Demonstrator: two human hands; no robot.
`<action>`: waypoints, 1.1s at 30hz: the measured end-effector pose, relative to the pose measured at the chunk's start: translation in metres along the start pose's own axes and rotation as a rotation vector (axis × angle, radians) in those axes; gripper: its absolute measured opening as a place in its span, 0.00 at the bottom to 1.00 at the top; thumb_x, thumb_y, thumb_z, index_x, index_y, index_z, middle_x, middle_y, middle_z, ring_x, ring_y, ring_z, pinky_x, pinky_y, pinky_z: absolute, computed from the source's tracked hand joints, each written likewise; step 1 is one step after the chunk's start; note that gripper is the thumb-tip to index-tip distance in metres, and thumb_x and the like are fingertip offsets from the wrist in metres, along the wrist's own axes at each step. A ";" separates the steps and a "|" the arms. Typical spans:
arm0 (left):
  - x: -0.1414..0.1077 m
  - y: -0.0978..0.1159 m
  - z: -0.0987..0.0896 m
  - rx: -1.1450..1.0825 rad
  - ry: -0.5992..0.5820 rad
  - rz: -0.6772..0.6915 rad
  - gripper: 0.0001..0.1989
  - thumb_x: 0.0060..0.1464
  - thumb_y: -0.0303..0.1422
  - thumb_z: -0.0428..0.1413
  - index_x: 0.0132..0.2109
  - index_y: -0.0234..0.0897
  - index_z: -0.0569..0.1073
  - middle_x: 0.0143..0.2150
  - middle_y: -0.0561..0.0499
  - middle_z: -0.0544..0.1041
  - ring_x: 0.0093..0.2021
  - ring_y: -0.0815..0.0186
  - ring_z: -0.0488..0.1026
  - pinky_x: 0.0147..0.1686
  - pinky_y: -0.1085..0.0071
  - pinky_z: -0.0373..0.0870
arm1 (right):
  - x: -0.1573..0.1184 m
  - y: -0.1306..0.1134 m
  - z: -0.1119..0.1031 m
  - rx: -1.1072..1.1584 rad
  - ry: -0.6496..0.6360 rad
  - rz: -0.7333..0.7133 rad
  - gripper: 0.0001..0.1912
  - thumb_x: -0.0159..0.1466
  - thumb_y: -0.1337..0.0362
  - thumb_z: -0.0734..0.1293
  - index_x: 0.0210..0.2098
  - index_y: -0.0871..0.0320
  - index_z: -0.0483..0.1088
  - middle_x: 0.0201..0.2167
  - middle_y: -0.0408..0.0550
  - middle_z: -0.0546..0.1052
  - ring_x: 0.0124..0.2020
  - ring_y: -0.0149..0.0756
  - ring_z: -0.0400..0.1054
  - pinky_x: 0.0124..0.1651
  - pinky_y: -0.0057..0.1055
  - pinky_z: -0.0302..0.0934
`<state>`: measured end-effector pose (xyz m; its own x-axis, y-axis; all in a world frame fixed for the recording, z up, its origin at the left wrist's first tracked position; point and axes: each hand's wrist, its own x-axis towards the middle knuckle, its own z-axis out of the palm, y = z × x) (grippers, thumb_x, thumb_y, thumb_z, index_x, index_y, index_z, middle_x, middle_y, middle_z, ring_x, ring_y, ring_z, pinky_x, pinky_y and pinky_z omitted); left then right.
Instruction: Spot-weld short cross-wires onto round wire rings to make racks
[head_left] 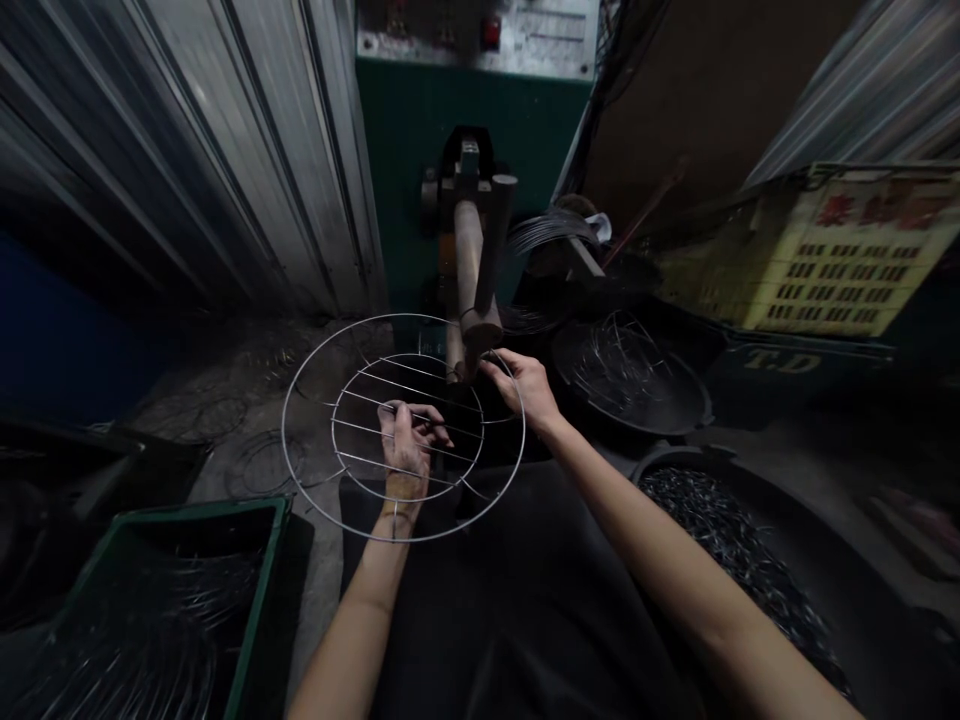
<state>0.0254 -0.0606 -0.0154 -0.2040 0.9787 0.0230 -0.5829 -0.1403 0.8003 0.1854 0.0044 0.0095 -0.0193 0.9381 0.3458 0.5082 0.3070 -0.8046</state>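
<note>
A round wire rack point(405, 540), two rings joined by short spokes with parallel bars across the inner ring, lies nearly level under the metal arms point(469, 260) of a green machine. My right hand point(525, 385) pinches at the outer ring's right back edge, close to the tip of the machine's arm. Beneath the rack's bars is my left hand point(409, 435), palm up with its fingers curled; whether its fingertips touch the wires is unclear.
A green crate point(277, 540) of bent wires sits at the lower left. On the right are a pan point(701, 405) of thin wires, a dark tub point(847, 540) of small metal pieces and a yellow crate point(847, 270). Corrugated metal sheeting point(262, 130) stands at the left.
</note>
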 end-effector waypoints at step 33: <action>0.022 -0.017 0.017 0.081 0.151 0.312 0.10 0.59 0.42 0.45 0.37 0.41 0.54 0.28 0.58 0.70 0.20 0.73 0.69 0.21 0.74 0.71 | -0.021 0.001 0.002 0.073 0.087 0.079 0.12 0.57 0.55 0.64 0.31 0.58 0.72 0.28 0.44 0.76 0.29 0.34 0.69 0.33 0.29 0.62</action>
<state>0.0439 -0.0346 -0.0186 -0.4801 0.8564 0.1900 -0.4114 -0.4111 0.8135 0.1846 -0.0144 0.0007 0.0943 0.9435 0.3176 0.4410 0.2465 -0.8630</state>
